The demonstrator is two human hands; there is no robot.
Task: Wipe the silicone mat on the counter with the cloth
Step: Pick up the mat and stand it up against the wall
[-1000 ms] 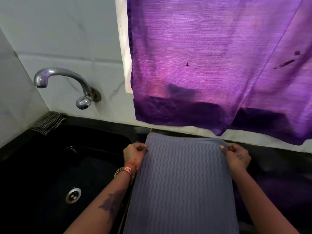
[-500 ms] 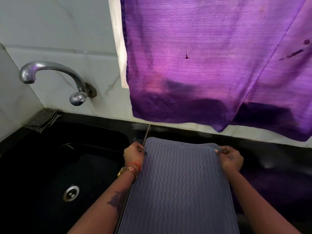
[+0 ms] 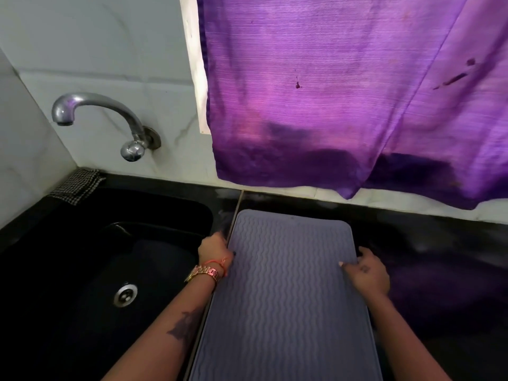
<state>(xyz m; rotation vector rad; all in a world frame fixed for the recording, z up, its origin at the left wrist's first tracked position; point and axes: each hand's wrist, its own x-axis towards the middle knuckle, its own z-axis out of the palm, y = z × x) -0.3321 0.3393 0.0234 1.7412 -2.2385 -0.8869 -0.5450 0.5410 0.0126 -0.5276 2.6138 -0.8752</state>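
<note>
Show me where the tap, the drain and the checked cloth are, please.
tap (image 3: pixel 101 104), head view, on the curved spout.
drain (image 3: pixel 125 295), head view, on the metal ring in the sink floor.
checked cloth (image 3: pixel 77 185), head view, on its middle, at the sink's far left corner.

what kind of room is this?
Most likely a home kitchen: a black sink with a wall tap, a dark counter, and a ridged mat beside the sink.
</note>
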